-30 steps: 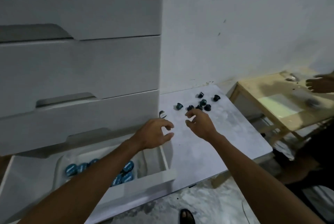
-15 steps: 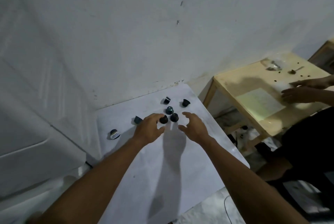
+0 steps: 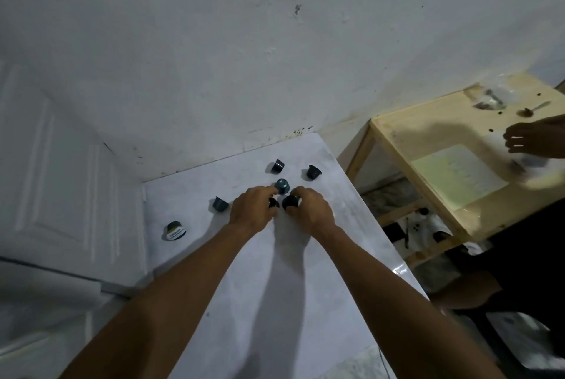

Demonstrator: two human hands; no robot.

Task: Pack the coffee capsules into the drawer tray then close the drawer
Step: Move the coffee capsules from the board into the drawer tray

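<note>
Looking down from the head camera, you have both hands meeting on the white table (image 3: 275, 287), just in front of the teal capsule (image 3: 282, 186), a small tapered cup standing upright with its narrow end up. Your left hand (image 3: 252, 210) curls its fingers round the first dark capsule (image 3: 273, 203), just front-left of the teal one. Your right hand (image 3: 308, 210) pinches the second dark capsule (image 3: 289, 201), just front-right of it (your fingers hide how these two are turned). Behind the teal capsule, a rear-left capsule (image 3: 277, 166) and a rear-right capsule (image 3: 313, 171) sit tilted. Well to its left is the labelled capsule (image 3: 175, 230), lying on its side with its pale printed face towards you.
</note>
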